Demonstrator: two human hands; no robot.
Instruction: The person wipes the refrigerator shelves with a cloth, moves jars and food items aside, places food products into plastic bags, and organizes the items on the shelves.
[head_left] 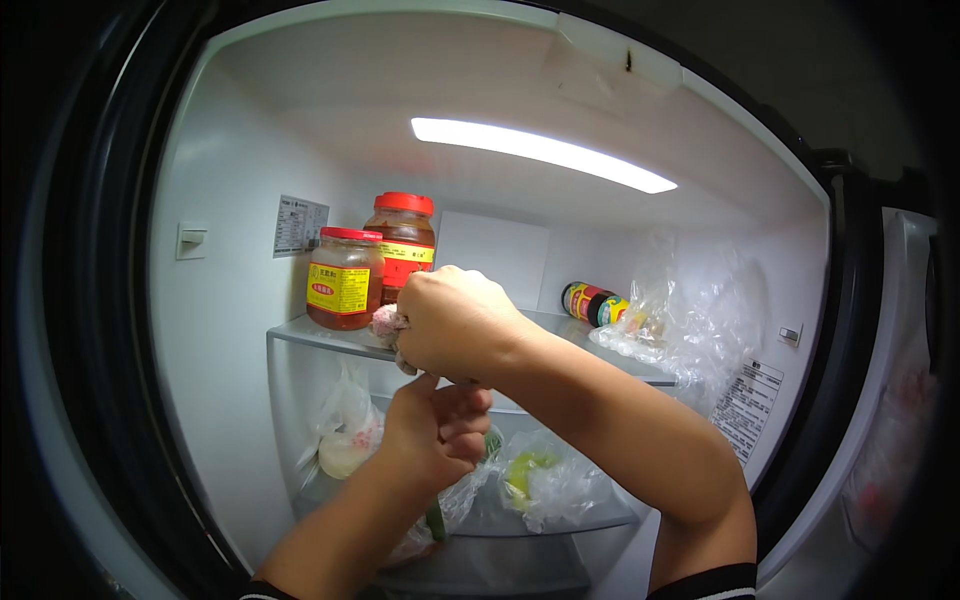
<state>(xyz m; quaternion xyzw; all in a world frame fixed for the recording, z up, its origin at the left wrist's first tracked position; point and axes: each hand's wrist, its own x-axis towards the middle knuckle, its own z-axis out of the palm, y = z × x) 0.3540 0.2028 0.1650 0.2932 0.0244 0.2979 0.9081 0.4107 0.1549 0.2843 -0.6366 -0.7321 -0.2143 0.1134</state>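
Observation:
My right hand (455,322) reaches across to the left, closed round a pinkish-white cloth (387,322) that shows beside its fingers. It is at the front edge of the upper glass shelf (345,338), in front of the jars. Just below it is my left hand (432,428), with its fingers curled in; whatever they may hold is hidden. A jar with a red lid and yellow label (341,285) stands upright on the shelf's left side. Behind it rises a taller red-lidded jar (404,225), partly covered by my right hand.
A dark bottle (594,303) lies on its side on the upper shelf, next to a crumpled clear plastic bag (690,330). Bagged food, including something green (520,480) and a pale round item (345,453), sits lower down. The fridge's side walls (205,330) flank my arms.

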